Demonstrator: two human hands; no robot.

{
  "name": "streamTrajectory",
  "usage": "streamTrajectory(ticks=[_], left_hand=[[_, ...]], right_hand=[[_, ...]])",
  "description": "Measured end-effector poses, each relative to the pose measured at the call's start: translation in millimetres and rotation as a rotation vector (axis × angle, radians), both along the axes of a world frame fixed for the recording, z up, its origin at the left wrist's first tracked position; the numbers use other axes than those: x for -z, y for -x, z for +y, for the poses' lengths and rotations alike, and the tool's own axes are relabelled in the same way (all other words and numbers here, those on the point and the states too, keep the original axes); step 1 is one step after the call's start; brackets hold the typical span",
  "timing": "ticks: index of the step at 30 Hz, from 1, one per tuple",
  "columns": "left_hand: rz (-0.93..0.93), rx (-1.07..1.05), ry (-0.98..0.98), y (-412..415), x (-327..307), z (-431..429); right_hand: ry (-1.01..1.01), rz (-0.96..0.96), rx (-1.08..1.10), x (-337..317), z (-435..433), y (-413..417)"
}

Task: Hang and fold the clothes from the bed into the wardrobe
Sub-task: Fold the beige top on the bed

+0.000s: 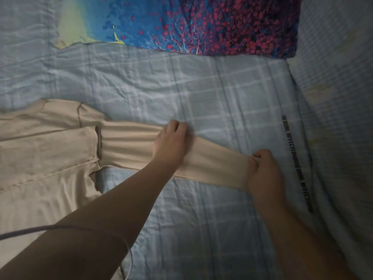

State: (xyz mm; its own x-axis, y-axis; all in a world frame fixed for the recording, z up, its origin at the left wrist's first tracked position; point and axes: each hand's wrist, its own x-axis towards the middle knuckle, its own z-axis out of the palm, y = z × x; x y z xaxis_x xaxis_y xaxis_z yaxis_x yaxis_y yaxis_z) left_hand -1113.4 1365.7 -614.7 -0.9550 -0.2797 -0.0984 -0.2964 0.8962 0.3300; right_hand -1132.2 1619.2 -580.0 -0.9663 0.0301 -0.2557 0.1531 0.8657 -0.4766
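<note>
A beige long-sleeved top (pixel 44 158) lies flat on the blue checked bed sheet (pixel 222 93), its body at the left. One sleeve (pixel 131 146) stretches out to the right across the bed. My left hand (pixel 171 142) lies on the middle of that sleeve, fingers bent down onto the cloth at its far edge. My right hand (pixel 264 170) pinches the cuff end of the sleeve between thumb and curled fingers. The other sleeve lies folded over the body of the top.
A folded blanket (pixel 201 25) with a blue, purple and red tree print lies at the far side of the bed. A pale checked duvet (pixel 339 98) is heaped along the right. A thin grey cable (pixel 60 227) crosses my left forearm.
</note>
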Motion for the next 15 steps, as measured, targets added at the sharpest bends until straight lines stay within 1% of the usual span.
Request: streamTrajectory(ticks=[2,4,7,9,10,12,13,15], left_hand=[[0.02,-0.043,-0.037,-0.4,-5.2,0.7],[0.035,-0.074,-0.135,-2.8,-16.4,2.1],[0.105,-0.054,-0.354,-12.7,-43.6,9.1],[0.027,-0.044,-0.564,-22.3,-62.3,18.2],[-0.034,-0.065,-0.698,-28.1,-70.2,22.6],[-0.123,-0.186,-1.11,-39.2,-83.6,28.1],[-0.163,-0.274,-1.341,-44.3,-88.5,27.8],[-0.224,-0.393,-1.663,-55.1,-93.4,16.4]], right_hand=[[-0.019,0.0,0.015,-1.4,-2.6,1.0],[0.013,-0.011,0.064,-6.8,-6.6,3.4],[0.107,-0.052,0.114,-23.8,-16.8,2.2],[0.222,-0.08,0.155,-40.2,-29.5,-2.8],[0.286,-0.092,0.179,-49.2,-38.1,-6.8],[0.443,-0.107,0.19,-68.8,-60.9,-17.3],[0.571,-0.14,0.184,-78.0,-74.3,-23.8],[0.877,-0.291,0.142,-94.2,-102.9,-37.5]])
